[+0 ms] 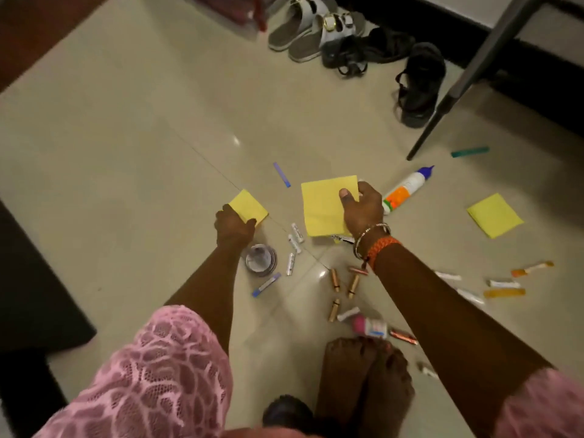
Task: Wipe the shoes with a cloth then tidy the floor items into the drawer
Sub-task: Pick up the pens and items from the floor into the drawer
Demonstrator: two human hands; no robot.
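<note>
Head view, small yellow note pad [248,206] gripped by the left hand [234,227] at floor level, larger yellow pad [325,205] pinched by the right hand [363,208], glue bottle [406,189] just beside, shoes [354,42] lined up beyond, well apart.

Two yellow sticky pads [322,207] held above the floor; third pad [494,215] lies flat right

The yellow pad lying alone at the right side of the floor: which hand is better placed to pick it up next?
The right hand, probably. The loose yellow pad lies on its side, beyond the glue bottle. The left hand would have to cross over. Both hands already hold a pad, though.
</note>
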